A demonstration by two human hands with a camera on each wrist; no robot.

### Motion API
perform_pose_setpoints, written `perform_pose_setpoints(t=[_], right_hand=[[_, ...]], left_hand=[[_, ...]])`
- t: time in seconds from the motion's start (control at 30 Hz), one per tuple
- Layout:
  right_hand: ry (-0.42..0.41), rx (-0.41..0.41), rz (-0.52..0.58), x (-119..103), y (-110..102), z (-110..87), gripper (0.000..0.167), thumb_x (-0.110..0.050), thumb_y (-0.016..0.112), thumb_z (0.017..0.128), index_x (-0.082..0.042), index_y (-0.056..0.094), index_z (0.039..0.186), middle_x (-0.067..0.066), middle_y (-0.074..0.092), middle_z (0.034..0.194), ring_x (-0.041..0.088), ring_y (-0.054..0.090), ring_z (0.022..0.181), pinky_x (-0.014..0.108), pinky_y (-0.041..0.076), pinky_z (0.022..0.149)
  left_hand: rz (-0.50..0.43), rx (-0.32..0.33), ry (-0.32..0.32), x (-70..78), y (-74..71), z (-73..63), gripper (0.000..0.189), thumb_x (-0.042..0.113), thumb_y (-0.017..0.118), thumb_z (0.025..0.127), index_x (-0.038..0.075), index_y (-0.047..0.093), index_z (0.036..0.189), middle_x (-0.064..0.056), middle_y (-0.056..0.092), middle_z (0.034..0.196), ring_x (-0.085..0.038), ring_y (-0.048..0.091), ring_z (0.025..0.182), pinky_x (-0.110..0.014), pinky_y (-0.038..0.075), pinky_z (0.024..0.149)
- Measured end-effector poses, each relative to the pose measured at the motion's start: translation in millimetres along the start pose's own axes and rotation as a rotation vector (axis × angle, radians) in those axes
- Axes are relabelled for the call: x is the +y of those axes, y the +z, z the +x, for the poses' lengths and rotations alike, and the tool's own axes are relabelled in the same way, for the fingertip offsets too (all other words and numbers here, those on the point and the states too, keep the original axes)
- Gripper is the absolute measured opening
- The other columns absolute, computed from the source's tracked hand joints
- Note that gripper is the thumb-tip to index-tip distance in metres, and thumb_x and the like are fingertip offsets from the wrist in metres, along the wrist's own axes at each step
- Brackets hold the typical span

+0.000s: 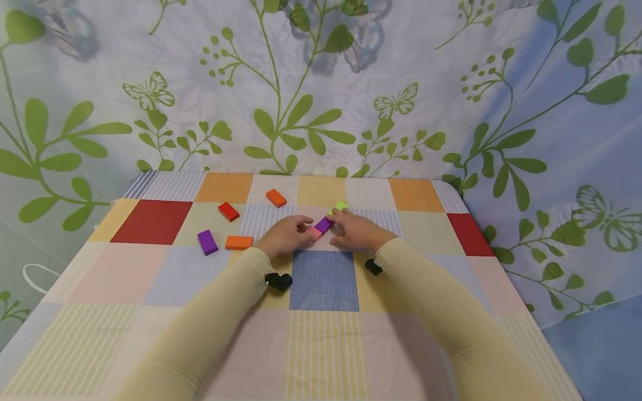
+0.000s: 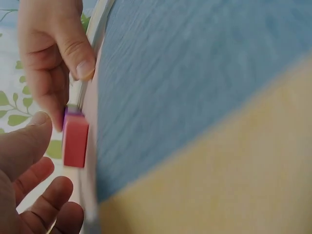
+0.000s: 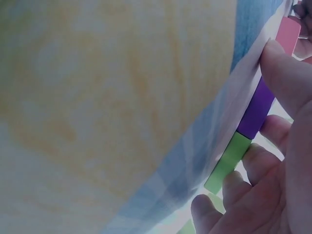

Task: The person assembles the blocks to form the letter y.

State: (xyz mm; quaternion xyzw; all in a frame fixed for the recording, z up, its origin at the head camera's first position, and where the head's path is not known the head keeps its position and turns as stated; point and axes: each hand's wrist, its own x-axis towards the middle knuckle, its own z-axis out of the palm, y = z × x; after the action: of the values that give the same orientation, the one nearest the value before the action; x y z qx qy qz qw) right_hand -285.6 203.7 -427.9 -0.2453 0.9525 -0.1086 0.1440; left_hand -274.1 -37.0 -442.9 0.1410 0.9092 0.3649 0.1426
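A pink block (image 1: 315, 233), a purple block (image 1: 324, 225) and a light green block (image 1: 341, 206) lie end to end in a slanting row on the patchwork cloth. My left hand (image 1: 287, 236) is beside the pink end, its thumb and fingers spread apart with nothing between them in the left wrist view. Along the far part of the row is my right hand (image 1: 360, 231). In the right wrist view its fingertips come up against the green block (image 3: 227, 163) and purple block (image 3: 257, 109), while the thumb overlaps the purple one.
Left of my hands lie a red block (image 1: 228, 211), an orange block (image 1: 276, 198), a second orange block (image 1: 239, 243) and another purple block (image 1: 208, 243). A leaf-patterned curtain (image 1: 311, 83) hangs behind the table's far edge.
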Motion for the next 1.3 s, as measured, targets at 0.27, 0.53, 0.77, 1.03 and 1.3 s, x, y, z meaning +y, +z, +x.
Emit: perform_pose_setpoints(t=[0.27, 0.53, 0.77, 1.03, 1.3], right_hand=[[-0.019, -0.036, -0.06, 1.2, 3.4, 2.7, 0.074, -0.04, 0.064, 0.105, -0.011, 0.033, 0.166, 0.017, 0.019, 0.175, 0.042, 0.018, 0.162, 0.055, 0.024, 0.13], [-0.066, -0.012, -0.117, 5.4, 5.1, 0.8, 0.084, -0.051, 0.065, 0.102, -0.01, 0.03, 0.167, 0.017, 0.018, 0.176, 0.043, 0.017, 0.162, 0.062, 0.02, 0.129], [-0.099, -0.069, -0.129, 1.4, 3.0, -1.3, 0.096, -0.059, 0.065, 0.099, -0.012, 0.021, 0.169, 0.017, 0.012, 0.177, 0.045, 0.013, 0.163, 0.062, 0.02, 0.129], [-0.096, -0.086, -0.115, 0.5, 2.0, -0.9, 0.095, -0.058, 0.064, 0.1, -0.011, 0.018, 0.169, 0.017, 0.008, 0.177, 0.043, 0.008, 0.164, 0.058, 0.019, 0.13], [-0.089, -0.086, -0.09, 1.2, 1.1, -1.6, 0.096, -0.057, 0.066, 0.099, -0.012, 0.018, 0.17, 0.016, 0.006, 0.178, 0.043, 0.007, 0.164, 0.062, 0.019, 0.129]], left_hand=[[0.061, -0.003, 0.04, -15.9, -23.5, -13.1, 0.055, 0.037, 0.071, 0.1, 0.017, 0.059, 0.149, -0.01, 0.064, 0.14, -0.031, 0.061, 0.128, -0.051, 0.049, 0.112], [0.136, 0.015, 0.052, -27.3, -52.3, -38.1, 0.056, 0.036, 0.07, 0.101, 0.015, 0.057, 0.152, -0.014, 0.06, 0.147, -0.036, 0.056, 0.136, -0.056, 0.047, 0.115], [0.185, 0.034, 0.002, -45.6, -73.3, -57.2, 0.057, 0.036, 0.07, 0.101, 0.015, 0.056, 0.152, -0.016, 0.055, 0.153, -0.039, 0.052, 0.142, -0.059, 0.043, 0.117], [0.262, 0.039, -0.018, -67.7, -90.7, -70.3, 0.056, 0.034, 0.07, 0.101, 0.01, 0.058, 0.149, -0.019, 0.055, 0.152, -0.041, 0.051, 0.141, -0.061, 0.041, 0.118], [0.256, -0.021, -0.027, -83.0, -101.1, -78.1, 0.056, 0.029, 0.072, 0.1, 0.007, 0.058, 0.149, -0.021, 0.058, 0.15, -0.041, 0.057, 0.136, -0.06, 0.045, 0.114]])
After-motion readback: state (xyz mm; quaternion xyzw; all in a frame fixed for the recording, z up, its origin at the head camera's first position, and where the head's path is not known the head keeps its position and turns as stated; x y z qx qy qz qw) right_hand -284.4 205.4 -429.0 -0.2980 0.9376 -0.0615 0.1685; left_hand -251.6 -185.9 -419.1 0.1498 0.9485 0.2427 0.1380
